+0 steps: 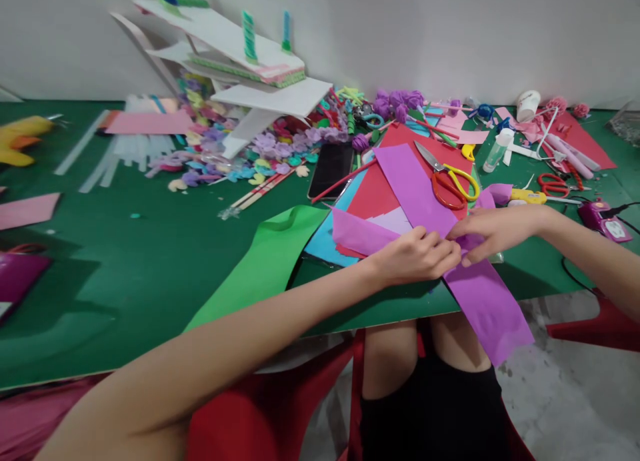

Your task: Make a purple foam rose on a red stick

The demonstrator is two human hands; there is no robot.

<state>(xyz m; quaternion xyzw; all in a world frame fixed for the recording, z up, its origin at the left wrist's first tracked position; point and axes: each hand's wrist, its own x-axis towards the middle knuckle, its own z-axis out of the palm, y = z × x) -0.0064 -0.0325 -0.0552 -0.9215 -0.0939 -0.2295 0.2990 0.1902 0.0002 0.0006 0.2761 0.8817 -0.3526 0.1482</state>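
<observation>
Two purple strips of paper or felt cross under my hands. The long strip [493,306] runs from the stacked sheets down over the table's front edge. A shorter crosswise strip [361,232] lies to the left and its other end curls up at the right. My left hand [421,253] is closed, with its fingers pinched on the purple strip where the two cross. Facing it, my right hand [493,232] bends its thumb and fingers around the purple material at the same spot. Scissors [447,174] with red and yellow handles rest on the stack just beyond.
Red sheets [373,196] and a green strip [260,254] lie on the green table [125,268]. Behind are a phone [331,170], a white tiered stand [280,94] and colourful craft flowers. At right are a glue stick [499,150], a yellow glue gun [529,196] and a corded purple box [605,221].
</observation>
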